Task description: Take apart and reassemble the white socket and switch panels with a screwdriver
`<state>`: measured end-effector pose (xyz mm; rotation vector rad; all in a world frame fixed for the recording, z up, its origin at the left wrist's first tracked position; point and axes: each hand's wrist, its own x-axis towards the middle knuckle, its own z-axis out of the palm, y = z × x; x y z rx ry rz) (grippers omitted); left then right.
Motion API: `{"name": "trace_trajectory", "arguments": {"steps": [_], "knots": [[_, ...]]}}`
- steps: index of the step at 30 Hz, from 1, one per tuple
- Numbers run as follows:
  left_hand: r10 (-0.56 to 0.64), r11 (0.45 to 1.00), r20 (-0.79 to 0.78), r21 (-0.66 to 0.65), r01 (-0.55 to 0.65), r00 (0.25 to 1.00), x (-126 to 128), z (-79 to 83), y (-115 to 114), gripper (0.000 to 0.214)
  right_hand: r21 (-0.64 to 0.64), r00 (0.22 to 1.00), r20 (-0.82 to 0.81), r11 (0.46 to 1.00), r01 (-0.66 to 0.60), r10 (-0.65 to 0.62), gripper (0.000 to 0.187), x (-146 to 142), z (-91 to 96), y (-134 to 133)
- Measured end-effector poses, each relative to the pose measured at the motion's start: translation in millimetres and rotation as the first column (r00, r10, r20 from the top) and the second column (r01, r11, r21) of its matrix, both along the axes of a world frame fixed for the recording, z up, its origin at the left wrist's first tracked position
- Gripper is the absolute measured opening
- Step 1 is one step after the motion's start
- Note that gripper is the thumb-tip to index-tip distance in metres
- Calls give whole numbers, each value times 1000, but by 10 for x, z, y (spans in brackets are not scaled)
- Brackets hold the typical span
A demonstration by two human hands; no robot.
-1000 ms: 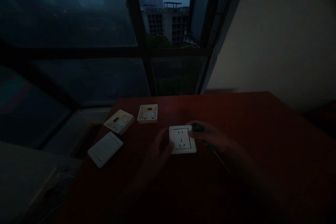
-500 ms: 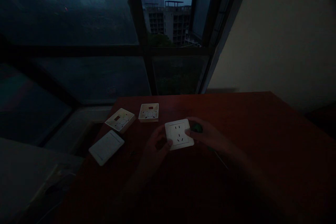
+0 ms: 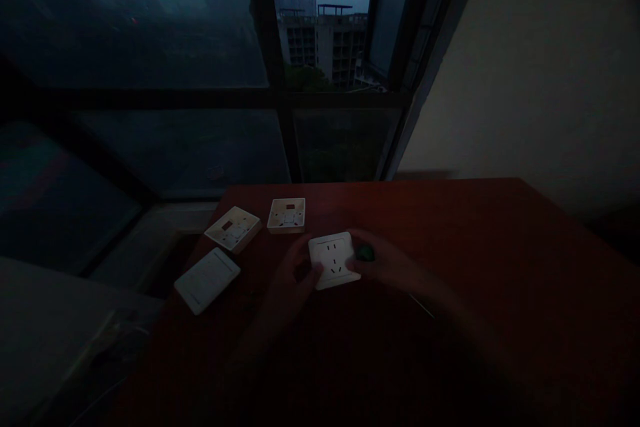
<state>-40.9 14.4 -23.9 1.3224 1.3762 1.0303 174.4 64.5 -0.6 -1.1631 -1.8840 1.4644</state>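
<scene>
Both hands are on the socket [image 3: 334, 260], in front of the body and over the bench [image 3: 425, 213]: the left hand [image 3: 291, 280] grips its left edge, thumb on the face, and the right hand [image 3: 383, 260] pinches the right side with fingers closed. As far along as things look, nothing is joined up: the left box [image 3: 233, 229] and right box [image 3: 287, 215] both lie open-faced, neither wearing a plate, and the plate [image 3: 207, 280] lies loose just beside the left box. The socket is a smooth, pale square with rounded corners and dark slots; the boxes are shallow, cream, apparently plastic. A green-handled screwdriver [image 3: 366, 253] shows by the right palm, its thin shaft beyond; whether it is gripped, I cannot tell. The bench is reddish-brown, probably wood.
</scene>
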Motion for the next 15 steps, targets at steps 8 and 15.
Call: {"name": "trace_trajectory", "arguments": {"steps": [8,15], "knots": [[-16,1000,-76,-2,16,997,-76,-140,48,66,-7,1000,16,1000,-19,19,83,-22,-61,-23],[-68,989,-358,101,111,931,-194,-71,35,56,-7,990,-7,990,-138,138,69,-101,-92,0]]}}
